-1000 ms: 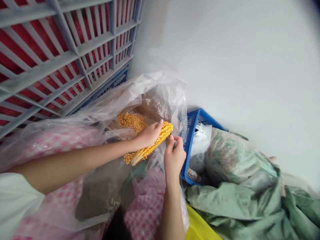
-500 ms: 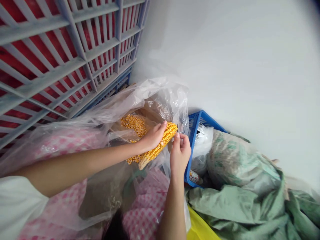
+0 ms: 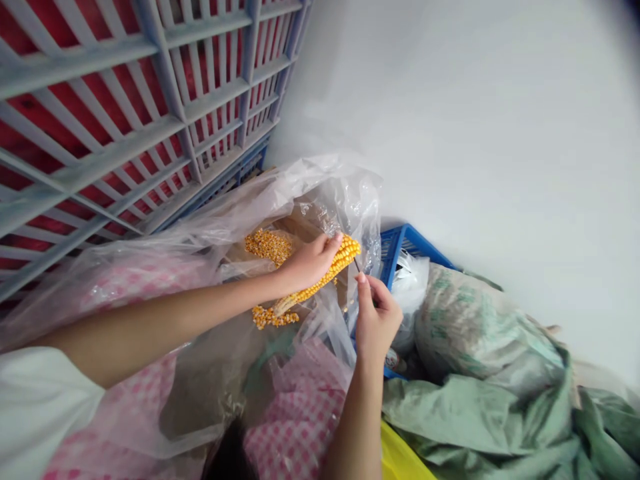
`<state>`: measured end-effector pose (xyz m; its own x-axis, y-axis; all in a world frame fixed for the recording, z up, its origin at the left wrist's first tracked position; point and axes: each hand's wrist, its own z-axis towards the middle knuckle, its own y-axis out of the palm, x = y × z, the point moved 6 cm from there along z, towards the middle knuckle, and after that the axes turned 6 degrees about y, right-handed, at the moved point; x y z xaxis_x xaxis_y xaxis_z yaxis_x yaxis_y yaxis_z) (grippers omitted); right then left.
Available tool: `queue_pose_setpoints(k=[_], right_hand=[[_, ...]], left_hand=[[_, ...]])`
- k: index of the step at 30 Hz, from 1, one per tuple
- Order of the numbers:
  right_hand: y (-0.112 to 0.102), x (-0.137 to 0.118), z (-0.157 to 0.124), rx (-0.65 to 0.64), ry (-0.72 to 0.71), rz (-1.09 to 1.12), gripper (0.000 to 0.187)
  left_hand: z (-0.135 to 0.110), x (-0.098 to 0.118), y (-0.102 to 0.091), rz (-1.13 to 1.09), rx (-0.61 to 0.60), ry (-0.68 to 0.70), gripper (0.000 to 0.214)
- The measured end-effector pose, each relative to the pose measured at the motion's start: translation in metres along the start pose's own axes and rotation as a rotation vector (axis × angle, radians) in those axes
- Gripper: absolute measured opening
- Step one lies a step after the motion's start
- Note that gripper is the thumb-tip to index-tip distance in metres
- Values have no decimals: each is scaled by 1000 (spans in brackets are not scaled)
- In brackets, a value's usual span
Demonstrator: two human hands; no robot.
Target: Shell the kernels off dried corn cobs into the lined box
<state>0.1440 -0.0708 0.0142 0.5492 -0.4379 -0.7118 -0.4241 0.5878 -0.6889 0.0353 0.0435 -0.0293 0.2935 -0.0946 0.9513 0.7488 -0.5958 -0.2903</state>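
Near the middle of your view, your left hand [image 3: 310, 261] grips a corn cob [image 3: 345, 257], its fingers wrapped around the cob, with the yellow kernels at the 2 o'clock end and the pale bare core [image 3: 285, 305] showing toward 7 o'clock. Your right hand [image 3: 376, 319] sits just beside the cob at about 3 o'clock, thumb and forefinger pinched narrowly on a thin dark pick [image 3: 357, 265], whose tip is close to the kernels; you can't tell from this view whether it touches them.

Loose kernels [image 3: 267, 245] lie in a heap at 9 o'clock from the cob, and a smaller scatter [image 3: 267, 317] sits below your left wrist, both on a clear plastic sheet [image 3: 345, 207] spread over a pink checked cloth [image 3: 300, 420].

At 10 o'clock, a grey slatted crate [image 3: 175, 87] stands against a red surface, and a white wall [image 3: 475, 120] fills 1 to 2 o'clock. A blue plastic basket [image 3: 405, 243] holding a white bag [image 3: 410, 293] sits at 3 o'clock, with a printed woven sack [image 3: 480, 327] and a green sack [image 3: 475, 427] at 4 o'clock. Something yellow [image 3: 397, 453] shows at 5 o'clock.
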Motion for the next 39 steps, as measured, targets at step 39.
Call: queue_pose_setpoints(k=[39], right_hand=[[8,6,0,-168,62,87,34]], left_hand=[[3,-6,7,-26,-70,-25,62]])
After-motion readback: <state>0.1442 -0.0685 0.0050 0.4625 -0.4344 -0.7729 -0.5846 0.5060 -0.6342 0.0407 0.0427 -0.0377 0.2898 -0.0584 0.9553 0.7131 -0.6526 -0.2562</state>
